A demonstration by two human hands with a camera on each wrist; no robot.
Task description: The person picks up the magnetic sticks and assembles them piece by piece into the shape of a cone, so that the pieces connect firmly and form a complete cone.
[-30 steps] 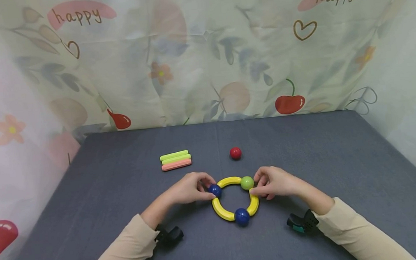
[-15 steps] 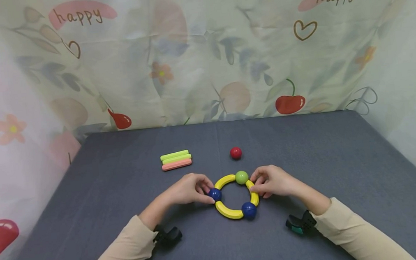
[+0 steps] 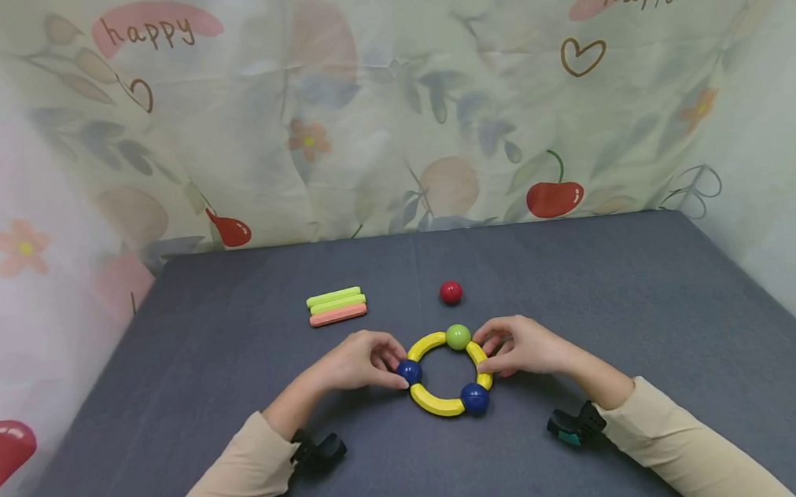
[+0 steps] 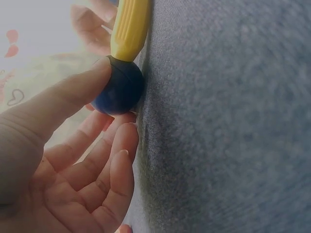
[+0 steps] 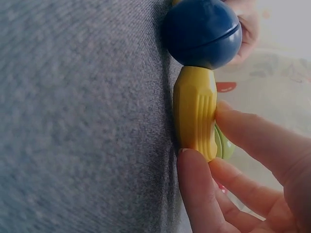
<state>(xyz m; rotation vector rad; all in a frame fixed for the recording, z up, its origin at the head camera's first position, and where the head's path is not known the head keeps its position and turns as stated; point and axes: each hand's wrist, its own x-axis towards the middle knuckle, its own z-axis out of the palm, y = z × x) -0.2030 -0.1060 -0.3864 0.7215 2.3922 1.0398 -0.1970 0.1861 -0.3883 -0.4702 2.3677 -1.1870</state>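
Note:
Three curved yellow rods and three balls form a ring on the table in the head view. My left hand (image 3: 365,360) pinches the blue ball (image 3: 409,371) on the ring's left side; the left wrist view shows the thumb on this blue ball (image 4: 119,87), with a yellow rod (image 4: 130,29) joined to it. My right hand (image 3: 520,346) pinches the right-hand yellow rod (image 3: 479,356) between thumb and fingers, seen close up as a ribbed yellow rod (image 5: 195,111). A green ball (image 3: 459,337) sits at the far side of the ring, and a second blue ball (image 3: 475,398) at the near right.
Behind the ring lies a loose red ball (image 3: 451,292). To its left, two yellow-green sticks (image 3: 334,296) and a salmon stick (image 3: 337,314) lie side by side. A patterned curtain (image 3: 387,123) hangs at the back edge of the dark grey table (image 3: 200,337).
The ring has turned a little counterclockwise: the green ball moved left and away, the near blue ball moved right and away. Both hands have stayed at the ring's sides.

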